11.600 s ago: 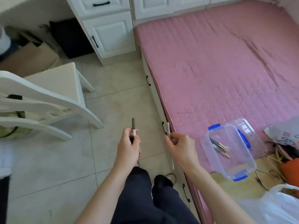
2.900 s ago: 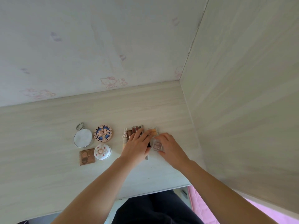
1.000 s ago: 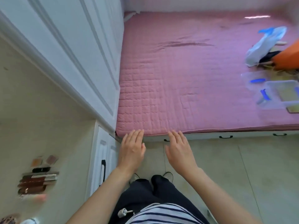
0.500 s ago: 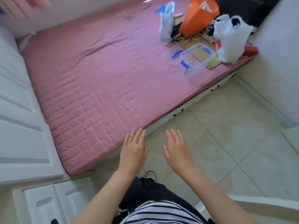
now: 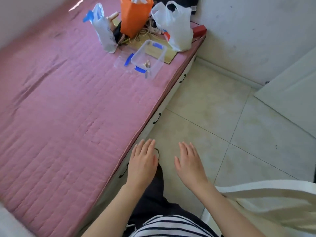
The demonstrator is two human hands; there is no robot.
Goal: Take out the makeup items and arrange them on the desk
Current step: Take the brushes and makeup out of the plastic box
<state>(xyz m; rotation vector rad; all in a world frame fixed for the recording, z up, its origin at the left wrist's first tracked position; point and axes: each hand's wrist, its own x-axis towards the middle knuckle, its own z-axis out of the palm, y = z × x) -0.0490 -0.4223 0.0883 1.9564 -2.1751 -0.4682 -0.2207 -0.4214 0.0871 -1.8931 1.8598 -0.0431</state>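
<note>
The clear box (image 5: 148, 57) is hemmed in behind by an orange bag (image 5: 135, 16) and white bags (image 5: 176, 26), while its near side is left open across pink quilt (image 5: 68, 117).

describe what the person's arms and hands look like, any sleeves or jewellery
Both forearms are bare, with no sleeve reaching them. The left hand and right hand show no rings, watch or gloves. A black-and-white striped top and dark trousers are worn.

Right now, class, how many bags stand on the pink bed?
3: a clear printed bag at left, an orange bag in the middle, a white plastic bag at right. Others may be hidden behind.
</note>
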